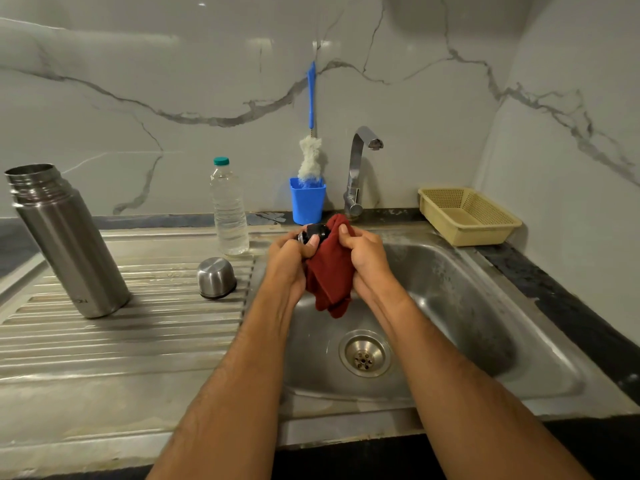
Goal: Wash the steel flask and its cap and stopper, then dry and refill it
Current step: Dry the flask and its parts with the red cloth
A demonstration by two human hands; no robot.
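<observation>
Steel sink (485,306) sits under both hands, so drips fall in. The left hand (294,258) pinches the black stopper (317,232). The right hand (367,258) grips a red cloth (329,271) round it, likely to dry it. The cap (216,277) rests upside down on the table (121,341), the open flask (65,240) beside it. Farther back stands a water bottle (228,209), maybe for refilling.

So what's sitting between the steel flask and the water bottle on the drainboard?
In the head view, only the steel cap, upside down on the drainboard, sits between the flask and the water bottle, nearer the bottle and slightly forward.
</observation>
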